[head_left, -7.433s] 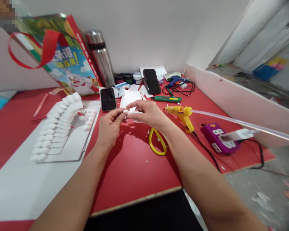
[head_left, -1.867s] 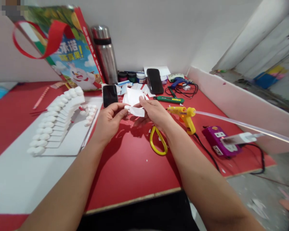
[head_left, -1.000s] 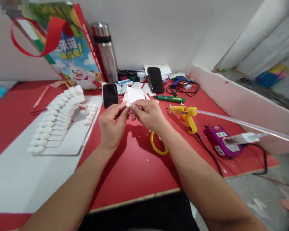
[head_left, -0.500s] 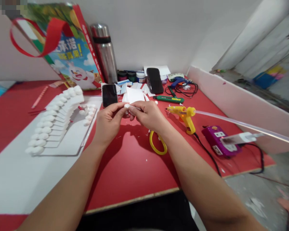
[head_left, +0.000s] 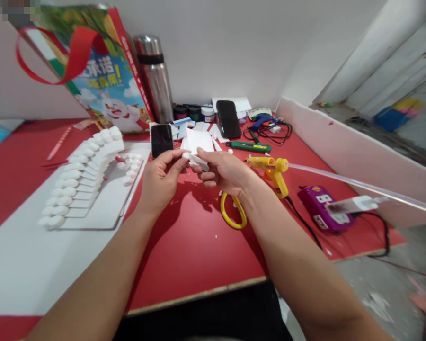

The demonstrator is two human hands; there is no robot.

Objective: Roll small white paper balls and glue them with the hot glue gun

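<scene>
The small white lump (head_left: 186, 155) could be squashed or dented if it were pinched too hard, since it looks soft. The white strip (head_left: 200, 164) just beside it could be bent or creased if the two grips were turned against each other, for it appears thin. Whether lump and strip are joined cannot be told; if they are only pressed together, they could be parted by a small pull.

A burn could be caused if the right arm were drawn outward, as the nozzle of the yellow glue gun (head_left: 277, 174) lies near the right wrist and an orange light is shown on its body. The stepped white model (head_left: 87, 177), to the left of the left grip, could be knocked by a wide sweep of that forearm.

By the left grip (head_left: 162, 179), closed between thumb and forefinger, the lump is pinched at the fingertips. By the right grip (head_left: 224, 169), the strip is held loosely, with the thumb above, the other fingers curled below and the palm partly turned up. Both pieces are held above the red counter (head_left: 199, 265), between the grips. The yellow loop (head_left: 237, 227) lies nearer the body than the right grip, below its wrist.
</scene>
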